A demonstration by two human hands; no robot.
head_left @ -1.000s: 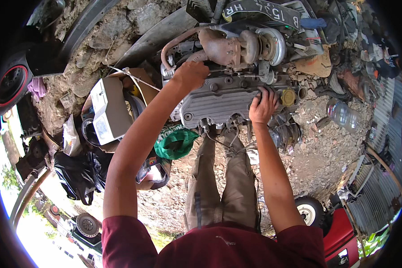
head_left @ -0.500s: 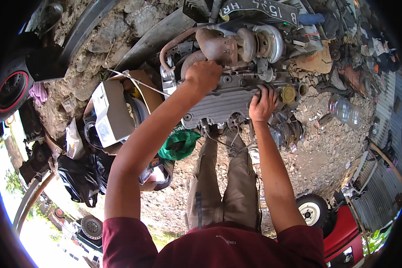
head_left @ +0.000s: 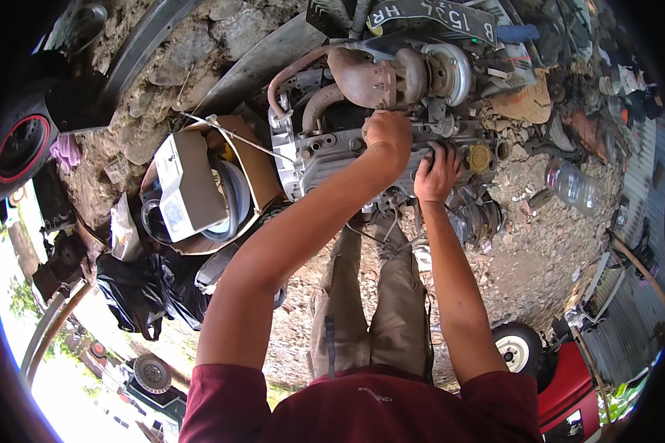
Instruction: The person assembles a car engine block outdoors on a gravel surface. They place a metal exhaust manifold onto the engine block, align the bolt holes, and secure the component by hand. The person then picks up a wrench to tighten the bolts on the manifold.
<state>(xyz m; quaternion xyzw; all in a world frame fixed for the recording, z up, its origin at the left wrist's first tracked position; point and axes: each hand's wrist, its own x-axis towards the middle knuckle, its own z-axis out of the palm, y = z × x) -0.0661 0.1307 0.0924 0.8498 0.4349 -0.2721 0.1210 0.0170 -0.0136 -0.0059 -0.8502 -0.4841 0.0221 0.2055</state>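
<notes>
A grey ribbed valve cover [head_left: 319, 164] tops the engine in front of me. My left hand [head_left: 389, 133] is closed in a fist at the cover's far edge, just below a rusty exhaust elbow [head_left: 362, 74]; whatever its fingers hold is hidden. Lying on the cover's right part is my right hand [head_left: 439, 176], its dark-stained fingers slightly bent and apart, with nothing visible in them. A yellowish round filler cap [head_left: 479, 158] is just right of that hand. Beyond the cap stands the turbocharger [head_left: 451, 74], with a silvery rim.
Left of the engine, a cardboard box [head_left: 253, 166] holds a white carton [head_left: 188, 184] and round parts. Black plastic bags [head_left: 129, 292] lie nearer me. A clear plastic bottle [head_left: 573, 183] rests on rubble at right. A licence plate [head_left: 432, 16] lies beyond the turbocharger.
My left hand has moved right along the cover's far edge, from under the curved pipe to below the elbow, staying closed. My right hand stays on the cover.
</notes>
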